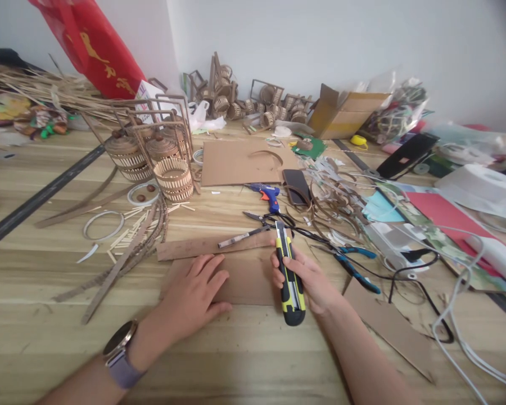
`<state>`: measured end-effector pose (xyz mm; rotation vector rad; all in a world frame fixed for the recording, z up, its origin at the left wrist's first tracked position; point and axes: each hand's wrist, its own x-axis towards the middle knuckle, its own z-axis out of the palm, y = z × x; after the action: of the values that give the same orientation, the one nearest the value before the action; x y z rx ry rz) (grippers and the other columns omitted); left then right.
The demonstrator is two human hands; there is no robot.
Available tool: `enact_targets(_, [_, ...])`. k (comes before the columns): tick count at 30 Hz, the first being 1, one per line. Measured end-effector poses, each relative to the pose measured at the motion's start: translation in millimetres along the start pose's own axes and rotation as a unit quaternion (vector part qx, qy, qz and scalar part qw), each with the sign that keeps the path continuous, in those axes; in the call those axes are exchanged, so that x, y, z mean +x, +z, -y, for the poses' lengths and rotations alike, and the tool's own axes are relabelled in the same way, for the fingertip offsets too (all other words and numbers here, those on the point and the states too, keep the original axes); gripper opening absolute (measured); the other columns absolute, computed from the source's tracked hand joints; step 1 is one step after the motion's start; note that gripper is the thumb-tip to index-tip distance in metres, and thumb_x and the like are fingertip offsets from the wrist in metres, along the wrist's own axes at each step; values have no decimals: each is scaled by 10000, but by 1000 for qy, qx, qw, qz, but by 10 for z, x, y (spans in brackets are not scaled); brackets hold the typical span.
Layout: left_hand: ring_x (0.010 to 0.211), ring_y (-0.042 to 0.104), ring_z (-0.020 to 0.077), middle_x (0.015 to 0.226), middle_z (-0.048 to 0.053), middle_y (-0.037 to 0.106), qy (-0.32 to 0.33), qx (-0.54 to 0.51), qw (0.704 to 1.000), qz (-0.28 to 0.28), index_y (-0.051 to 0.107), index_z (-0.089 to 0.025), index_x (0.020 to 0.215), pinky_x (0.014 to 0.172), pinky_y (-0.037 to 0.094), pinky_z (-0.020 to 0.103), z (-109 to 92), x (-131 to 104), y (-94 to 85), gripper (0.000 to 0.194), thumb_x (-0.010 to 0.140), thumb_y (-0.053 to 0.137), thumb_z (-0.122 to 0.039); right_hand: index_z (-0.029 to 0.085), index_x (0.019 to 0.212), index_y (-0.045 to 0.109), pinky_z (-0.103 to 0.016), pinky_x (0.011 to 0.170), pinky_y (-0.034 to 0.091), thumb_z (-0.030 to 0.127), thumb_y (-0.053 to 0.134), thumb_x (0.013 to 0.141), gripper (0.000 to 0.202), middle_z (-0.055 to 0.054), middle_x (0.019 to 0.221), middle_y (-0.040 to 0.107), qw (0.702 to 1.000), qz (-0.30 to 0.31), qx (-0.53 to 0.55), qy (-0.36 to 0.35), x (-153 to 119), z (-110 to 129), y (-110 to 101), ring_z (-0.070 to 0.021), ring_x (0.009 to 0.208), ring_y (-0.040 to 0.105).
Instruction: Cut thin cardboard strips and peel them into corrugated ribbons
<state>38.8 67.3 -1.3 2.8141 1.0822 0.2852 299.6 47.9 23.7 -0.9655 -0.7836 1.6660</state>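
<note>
My left hand lies flat with fingers spread on a piece of brown cardboard. In my right hand is a yellow and black utility knife, held upright over the cardboard's right end, its blade end pointing away from me. Just beyond the cardboard lies a brown strip, with a pen resting across it. Scissors and a blue glue gun lie farther back.
Small slatted baskets with tall handles stand at left, near thin sticks and a white ring. To the right are blue-handled pliers, a phone, loose cables and a cardboard offcut. A cardboard sheet lies behind.
</note>
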Motion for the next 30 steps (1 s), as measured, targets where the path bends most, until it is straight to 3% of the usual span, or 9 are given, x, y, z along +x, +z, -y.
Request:
enact_targets(6, [1276,429,360,1415,169,504,3,20,1000,1,615,-168,1147,1033,440,555,-21,5,-16,436,847,691,-475,230,1094,611,-226,524,453,318,750,757,374,21,792,579,999,-31,26,-3,50,29,-112,-92,582,493])
enact_targets(16, [1293,455,362,1431,168,511,-18,-19,999,28,632,-172,1149,1047,446,564,-65,33,-99,430,831,721,-446,205,1099,649,-128,395,378,321,794,701,439,49,722,523,995,-77,66,-9,34,166,-352,-36,489,347])
enact_targets(30, [1275,467,344,1405,150,528,-20,-42,999,-4,616,-185,1140,1046,451,545,-53,49,-60,424,826,725,-448,198,1074,634,-117,390,356,276,784,694,416,45,720,534,995,-77,59,-3,92,172,-347,-33,497,382])
